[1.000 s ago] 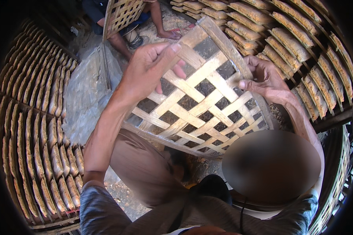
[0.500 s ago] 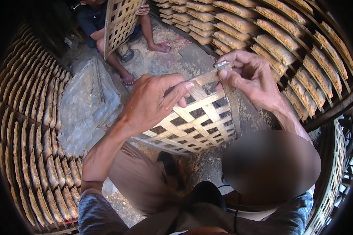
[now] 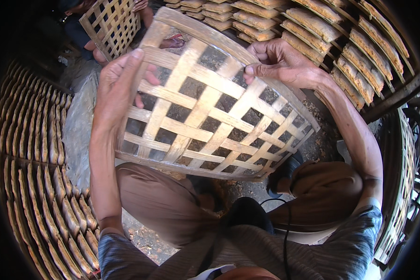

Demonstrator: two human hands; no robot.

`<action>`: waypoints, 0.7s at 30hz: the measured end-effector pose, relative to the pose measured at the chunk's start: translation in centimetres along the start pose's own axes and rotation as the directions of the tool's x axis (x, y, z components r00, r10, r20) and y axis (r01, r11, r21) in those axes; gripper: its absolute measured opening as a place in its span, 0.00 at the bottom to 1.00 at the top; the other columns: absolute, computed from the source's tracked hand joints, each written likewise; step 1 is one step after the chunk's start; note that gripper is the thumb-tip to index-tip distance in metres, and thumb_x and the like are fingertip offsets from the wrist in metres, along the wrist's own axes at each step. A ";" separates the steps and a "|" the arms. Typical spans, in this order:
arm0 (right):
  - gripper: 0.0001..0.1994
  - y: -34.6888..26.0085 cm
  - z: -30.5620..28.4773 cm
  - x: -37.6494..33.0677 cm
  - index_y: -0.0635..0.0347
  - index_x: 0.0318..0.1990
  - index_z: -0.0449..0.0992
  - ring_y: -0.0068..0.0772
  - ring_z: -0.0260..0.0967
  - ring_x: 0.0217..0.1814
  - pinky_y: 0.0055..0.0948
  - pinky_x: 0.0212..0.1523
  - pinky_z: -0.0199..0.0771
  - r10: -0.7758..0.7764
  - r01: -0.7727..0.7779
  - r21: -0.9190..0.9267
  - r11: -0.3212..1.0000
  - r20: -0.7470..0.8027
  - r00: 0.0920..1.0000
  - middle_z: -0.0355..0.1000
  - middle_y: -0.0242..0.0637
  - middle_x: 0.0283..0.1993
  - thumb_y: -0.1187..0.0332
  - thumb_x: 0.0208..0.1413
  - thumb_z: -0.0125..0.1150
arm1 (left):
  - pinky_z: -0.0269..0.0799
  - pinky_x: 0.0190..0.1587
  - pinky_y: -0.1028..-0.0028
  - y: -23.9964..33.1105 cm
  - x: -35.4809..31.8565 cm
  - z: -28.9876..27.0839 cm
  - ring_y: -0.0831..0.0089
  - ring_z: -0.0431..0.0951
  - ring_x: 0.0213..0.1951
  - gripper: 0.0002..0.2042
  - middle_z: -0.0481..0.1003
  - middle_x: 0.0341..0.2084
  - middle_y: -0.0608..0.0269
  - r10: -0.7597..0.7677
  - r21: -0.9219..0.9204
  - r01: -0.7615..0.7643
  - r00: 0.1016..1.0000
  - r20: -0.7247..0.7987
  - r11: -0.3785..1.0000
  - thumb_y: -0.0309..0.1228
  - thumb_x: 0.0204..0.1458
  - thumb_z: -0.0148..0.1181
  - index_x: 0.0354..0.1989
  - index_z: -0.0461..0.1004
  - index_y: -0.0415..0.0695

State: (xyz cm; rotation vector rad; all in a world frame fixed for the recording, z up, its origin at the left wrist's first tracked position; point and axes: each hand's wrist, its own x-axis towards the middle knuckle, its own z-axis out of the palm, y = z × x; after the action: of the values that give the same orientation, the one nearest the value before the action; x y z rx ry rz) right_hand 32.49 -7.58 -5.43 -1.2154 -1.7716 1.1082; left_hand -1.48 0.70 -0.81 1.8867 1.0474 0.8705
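A woven bamboo rack (image 3: pixel 205 32), an open lattice of pale slats inside a flat frame, is raised over my lap, tilted with its face toward me. My left hand (image 3: pixel 114 88) grips its left side, thumb on the front near the upper left corner and some fingers showing through the gaps. Along the upper edge, right of its middle, my right hand (image 3: pixel 287 63) pinches the frame strip between thumb and fingers. The rack's lower edge hangs just above my knees.
Stacked trays of orange-brown slabs (image 3: pixel 312 30) stand at the far right, and rows of similar slabs (image 3: pixel 30 186) line the left. Across from me, a person holds another lattice rack (image 3: pixel 109 25). Clear plastic sheeting (image 3: pixel 79 130) lies at left; woven panels (image 3: pixel 399 186) lean at right.
The rack has swung up and leftward, showing its lattice more fully. My left hand has shifted to its left side, while my right hand has gone from a corner to the upper edge.
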 end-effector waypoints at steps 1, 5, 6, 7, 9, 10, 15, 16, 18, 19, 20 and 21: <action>0.16 0.1 0.0 -0.2 0.68 0.54 0.80 0.23 0.81 0.41 0.27 0.47 0.80 -0.013 0.013 0.028 1.000 -0.013 1.000 0.85 0.36 0.43 0.66 0.66 0.69 | 0.68 0.16 0.82 -0.4 0.2 -0.4 0.81 0.81 0.26 0.25 0.83 0.26 0.61 0.009 -0.012 -0.009 1.000 -0.001 1.000 0.50 0.72 0.54 0.46 0.82 0.36; 0.16 1.0 -0.5 -0.2 0.68 0.55 0.79 0.23 0.81 0.40 0.26 0.43 0.80 0.024 -0.023 0.059 0.998 -0.008 1.000 0.85 0.36 0.41 0.66 0.66 0.69 | 0.68 0.16 0.82 -1.0 0.7 -1.0 0.82 0.80 0.25 0.25 0.83 0.25 0.61 0.008 -0.052 -0.010 0.999 -0.048 0.999 0.49 0.72 0.54 0.45 0.83 0.36; 0.16 1.2 -0.6 -0.2 0.68 0.55 0.79 0.22 0.81 0.40 0.26 0.42 0.80 0.062 -0.062 0.046 0.997 0.010 0.998 0.84 0.36 0.40 0.67 0.66 0.69 | 0.68 0.16 0.82 -1.2 0.8 -1.1 0.82 0.80 0.24 0.25 0.83 0.25 0.61 -0.007 -0.066 0.002 0.998 -0.068 0.998 0.49 0.72 0.53 0.45 0.83 0.36; 0.16 1.0 -0.9 -0.3 0.69 0.56 0.78 0.21 0.81 0.39 0.24 0.41 0.81 0.097 -0.097 -0.004 0.995 0.017 0.995 0.84 0.35 0.41 0.69 0.66 0.69 | 0.68 0.16 0.82 -1.2 0.9 -1.3 0.82 0.80 0.24 0.24 0.83 0.25 0.61 -0.004 -0.060 0.000 0.998 -0.062 0.998 0.49 0.72 0.54 0.45 0.83 0.36; 0.16 0.6 -1.5 -0.4 0.69 0.58 0.78 0.18 0.80 0.38 0.21 0.40 0.82 0.167 -0.164 -0.101 0.981 0.027 0.986 0.83 0.34 0.42 0.72 0.66 0.68 | 0.68 0.16 0.82 -1.3 1.1 -1.8 0.83 0.79 0.23 0.24 0.83 0.25 0.61 -0.001 -0.044 -0.002 0.999 -0.049 0.999 0.49 0.72 0.54 0.46 0.82 0.36; 0.16 1.2 -1.5 -0.6 0.69 0.58 0.78 0.18 0.80 0.38 0.21 0.41 0.82 0.146 -0.145 -0.082 0.986 0.005 0.989 0.83 0.34 0.41 0.73 0.65 0.69 | 0.68 0.16 0.83 -1.5 1.1 -1.9 0.83 0.79 0.23 0.24 0.83 0.26 0.61 -0.007 -0.052 0.004 0.999 -0.051 0.999 0.49 0.72 0.54 0.46 0.82 0.36; 0.16 2.9 -1.2 -1.1 0.68 0.55 0.78 0.16 0.77 0.40 0.22 0.46 0.80 -0.008 0.007 -0.044 0.999 -0.020 1.000 0.82 0.32 0.41 0.80 0.61 0.70 | 0.68 0.15 0.83 -1.5 1.1 -1.8 0.84 0.78 0.21 0.24 0.83 0.26 0.62 -0.011 -0.053 0.007 0.996 -0.084 0.999 0.49 0.72 0.54 0.46 0.82 0.36; 0.18 3.1 -1.3 -1.2 0.70 0.56 0.77 0.21 0.77 0.43 0.33 0.48 0.81 -0.035 0.035 -0.042 0.999 0.003 0.999 0.83 0.41 0.44 0.76 0.60 0.72 | 0.68 0.15 0.83 -1.7 1.1 -1.9 0.84 0.78 0.21 0.24 0.83 0.26 0.62 -0.016 -0.062 0.011 0.997 -0.075 0.998 0.49 0.72 0.54 0.46 0.82 0.36; 0.18 3.4 -1.1 -0.6 0.70 0.57 0.77 0.23 0.76 0.42 0.34 0.47 0.81 -0.003 -0.004 -0.233 0.973 -0.027 1.000 0.83 0.40 0.44 0.76 0.61 0.71 | 0.68 0.15 0.83 -1.8 1.3 -2.3 0.84 0.78 0.21 0.24 0.83 0.26 0.62 -0.017 -0.078 0.013 0.998 -0.057 0.997 0.50 0.71 0.54 0.46 0.82 0.36; 0.18 3.5 -1.0 -0.5 0.70 0.58 0.77 0.23 0.76 0.41 0.34 0.46 0.81 0.009 -0.023 -0.327 0.945 -0.045 0.999 0.83 0.40 0.44 0.76 0.62 0.70 | 0.67 0.15 0.84 -1.8 1.2 -2.1 0.85 0.76 0.21 0.23 0.82 0.25 0.65 -0.034 -0.076 0.029 0.997 -0.071 0.997 0.49 0.71 0.55 0.45 0.82 0.38; 0.18 4.1 -0.5 -0.7 0.70 0.58 0.77 0.24 0.75 0.38 0.33 0.44 0.81 -0.068 0.032 -0.350 0.936 -0.091 0.994 0.82 0.39 0.42 0.75 0.62 0.71 | 0.66 0.15 0.85 -1.8 0.9 -1.8 0.86 0.75 0.20 0.22 0.81 0.25 0.67 -0.051 -0.075 0.045 0.995 -0.085 0.996 0.49 0.71 0.55 0.44 0.82 0.39; 0.16 3.9 -0.4 -0.7 0.69 0.57 0.77 0.23 0.77 0.39 0.31 0.45 0.82 -0.023 0.000 -0.241 0.971 -0.094 0.995 0.82 0.37 0.43 0.77 0.62 0.69 | 0.65 0.16 0.86 -1.7 0.8 -1.8 0.87 0.74 0.20 0.21 0.80 0.25 0.69 -0.064 -0.070 0.057 0.992 -0.109 0.996 0.49 0.71 0.55 0.43 0.81 0.40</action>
State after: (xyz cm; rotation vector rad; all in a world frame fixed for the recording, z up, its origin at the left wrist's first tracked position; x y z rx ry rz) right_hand 34.42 -7.35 -8.93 -1.3755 -1.8762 0.8303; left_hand -3.18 2.57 -1.34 1.7593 1.1230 0.9728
